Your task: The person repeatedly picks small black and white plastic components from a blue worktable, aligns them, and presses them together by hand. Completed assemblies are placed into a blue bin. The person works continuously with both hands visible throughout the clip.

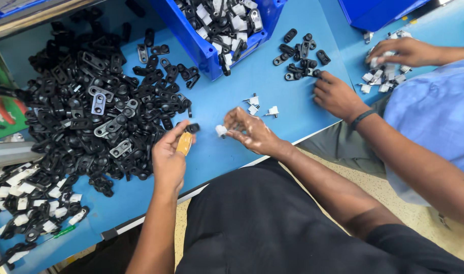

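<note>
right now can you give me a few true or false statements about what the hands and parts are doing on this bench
1. The left hand holds a black clip. True.
2. The right hand pinches a small white piece. True.
3. The blue bin is empty. False: it holds black and white parts.
4. The big black pile lies right of both hands. False: it lies to their left.
5. A co-worker's hand touches a small group of black clips. True.

A black clip [192, 128] and small white piece [221, 131] face each other above the table.
</note>
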